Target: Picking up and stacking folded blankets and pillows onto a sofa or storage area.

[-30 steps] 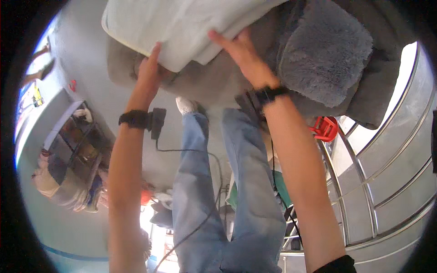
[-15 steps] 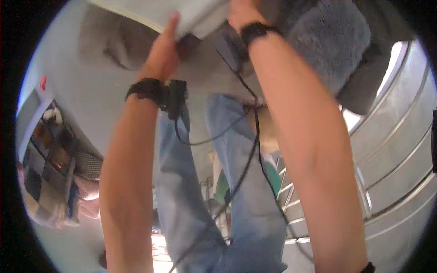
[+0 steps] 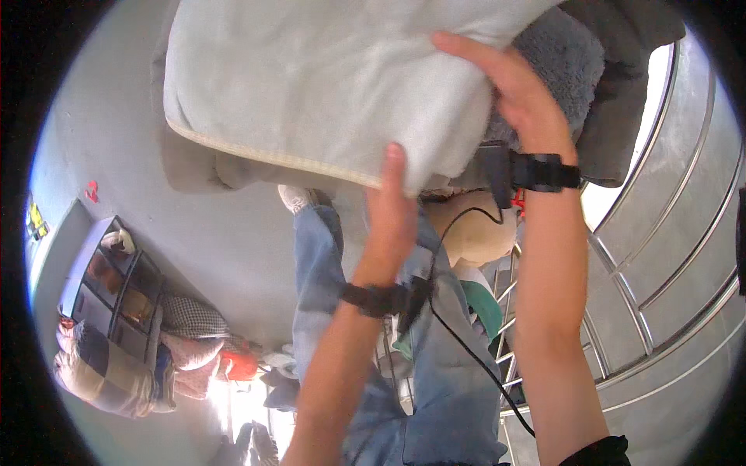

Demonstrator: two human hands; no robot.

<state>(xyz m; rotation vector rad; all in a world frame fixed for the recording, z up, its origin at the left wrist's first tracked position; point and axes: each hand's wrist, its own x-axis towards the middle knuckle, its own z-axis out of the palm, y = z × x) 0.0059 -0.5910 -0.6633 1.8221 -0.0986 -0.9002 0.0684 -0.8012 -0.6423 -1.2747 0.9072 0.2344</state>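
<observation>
Far off to the left of the hands stands a shelf [image 3: 93,256], with soft, plump bundles [image 3: 109,373] near it, too far off to get in the way. Closer in, a brown-grey soft thing [image 3: 186,167] peeks out under the white cloth [image 3: 303,85], which lies ahead of the left hand and reaches across to the right hand. The left side of the cloth has no hand on it, so it could sag or go crooked if only the right side gets pulled. The left hand [image 3: 391,213] has its thumb on top by the near edge; its other fingers are hidden, so I cannot tell if it pinches, and a loose grip could let the edge slip. Between the wrists a black cord [image 3: 470,349] dangles, and it might snag if the arms swing. The right hand [image 3: 528,105] has one long finger or thumb stretched out over the cloth, but I cannot tell if it squeezes. Just behind it sits a fluffy grey cloth [image 3: 563,58], which could get dragged along if the fingers catch it too
</observation>
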